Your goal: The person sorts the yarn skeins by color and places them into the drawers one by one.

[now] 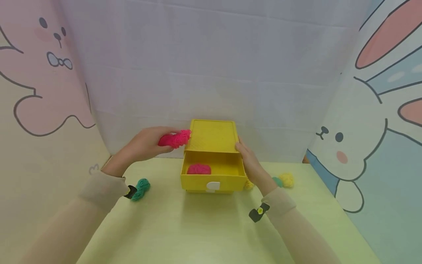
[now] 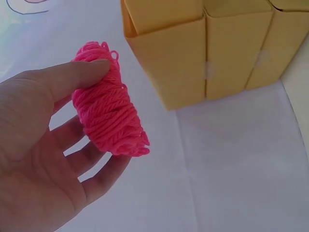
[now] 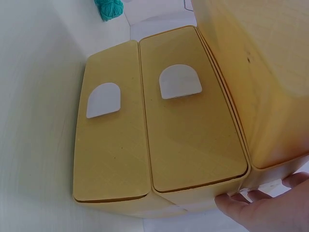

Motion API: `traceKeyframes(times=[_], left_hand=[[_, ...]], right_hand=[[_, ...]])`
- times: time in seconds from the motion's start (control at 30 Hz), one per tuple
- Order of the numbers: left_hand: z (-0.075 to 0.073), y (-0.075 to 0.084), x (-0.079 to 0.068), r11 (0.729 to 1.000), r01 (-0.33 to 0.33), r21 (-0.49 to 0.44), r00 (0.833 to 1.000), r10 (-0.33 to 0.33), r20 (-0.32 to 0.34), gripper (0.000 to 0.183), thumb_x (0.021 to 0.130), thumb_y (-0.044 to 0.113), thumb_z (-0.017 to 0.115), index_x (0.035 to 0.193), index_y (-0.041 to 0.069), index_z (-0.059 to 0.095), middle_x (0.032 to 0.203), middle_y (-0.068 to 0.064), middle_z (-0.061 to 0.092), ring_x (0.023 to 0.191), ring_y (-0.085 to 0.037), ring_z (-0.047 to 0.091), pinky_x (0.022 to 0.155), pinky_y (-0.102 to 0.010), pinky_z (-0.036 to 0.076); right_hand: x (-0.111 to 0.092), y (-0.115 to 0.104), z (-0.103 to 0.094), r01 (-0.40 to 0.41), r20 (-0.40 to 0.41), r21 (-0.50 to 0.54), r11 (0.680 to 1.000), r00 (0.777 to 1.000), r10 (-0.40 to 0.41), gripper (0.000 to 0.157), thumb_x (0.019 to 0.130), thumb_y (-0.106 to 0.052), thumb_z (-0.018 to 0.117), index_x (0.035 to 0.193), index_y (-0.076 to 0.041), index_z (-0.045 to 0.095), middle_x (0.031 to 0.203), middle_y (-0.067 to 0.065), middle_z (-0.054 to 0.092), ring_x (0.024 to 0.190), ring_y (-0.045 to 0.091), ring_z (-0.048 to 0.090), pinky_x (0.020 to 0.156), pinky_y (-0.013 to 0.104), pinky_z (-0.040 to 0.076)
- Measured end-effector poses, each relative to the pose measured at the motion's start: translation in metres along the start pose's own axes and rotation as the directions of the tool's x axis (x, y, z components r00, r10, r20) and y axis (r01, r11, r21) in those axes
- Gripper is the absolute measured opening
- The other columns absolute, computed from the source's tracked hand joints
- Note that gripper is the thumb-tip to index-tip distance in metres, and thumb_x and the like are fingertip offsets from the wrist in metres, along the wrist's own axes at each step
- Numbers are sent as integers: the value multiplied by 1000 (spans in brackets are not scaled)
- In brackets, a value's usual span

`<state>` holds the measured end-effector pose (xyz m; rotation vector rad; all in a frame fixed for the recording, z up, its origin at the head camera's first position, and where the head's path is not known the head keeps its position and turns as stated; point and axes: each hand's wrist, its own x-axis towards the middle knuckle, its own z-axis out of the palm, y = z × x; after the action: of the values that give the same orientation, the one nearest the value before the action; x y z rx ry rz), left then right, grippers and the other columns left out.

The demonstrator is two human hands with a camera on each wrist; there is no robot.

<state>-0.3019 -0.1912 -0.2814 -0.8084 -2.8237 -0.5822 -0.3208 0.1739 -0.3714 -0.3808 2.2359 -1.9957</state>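
My left hand (image 1: 151, 142) holds a bright pink skein of yarn (image 1: 175, 139) beside the upper left of a yellow drawer box (image 1: 213, 135). Thumb and fingers pinch the wound strands from both sides in the left wrist view, apart from the box. The top drawer (image 1: 197, 182) is pulled out, and another pink yarn bundle (image 1: 199, 169) lies in its left part. Against the right side of the box rests my right hand (image 1: 253, 165). Its fingertips (image 3: 227, 203) touch the side wall in the right wrist view. Two lower drawers with white tabs (image 3: 180, 81) are closed there.
A teal yarn skein (image 1: 141, 189) lies on the table (image 1: 211, 227) left of the box. To the right are a yellow yarn bundle (image 1: 287, 179), a green one (image 1: 278, 181) and another yellow one (image 1: 248, 184), partly hidden by my right arm. A white cloth (image 1: 211, 66) hangs behind.
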Motion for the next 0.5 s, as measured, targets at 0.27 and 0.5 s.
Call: traceKeyframes(times=[0.27,0.5], left_hand=[[2,47,12,991,-127,34,991,125,56,56,95,22,83,147,19,64,145,-4,65,127,-29,61,106,-52,54],[13,72,27,982,-174,68,977,163,138,51,97,25,80,146,24,66,144,-1,66,128,-25,62,108,-48,54]], right_hand=[[-2,-2,1,0,6,-23,1000,1000,1,66,116,-47,32,173,-29,2,179,-5,0,165,23,-5,132,57,1],[-3,-3,1,-16,-2,-2,1000,1000,16,65,116,-46,33,172,-32,4,180,-5,3,165,25,2,132,58,6]])
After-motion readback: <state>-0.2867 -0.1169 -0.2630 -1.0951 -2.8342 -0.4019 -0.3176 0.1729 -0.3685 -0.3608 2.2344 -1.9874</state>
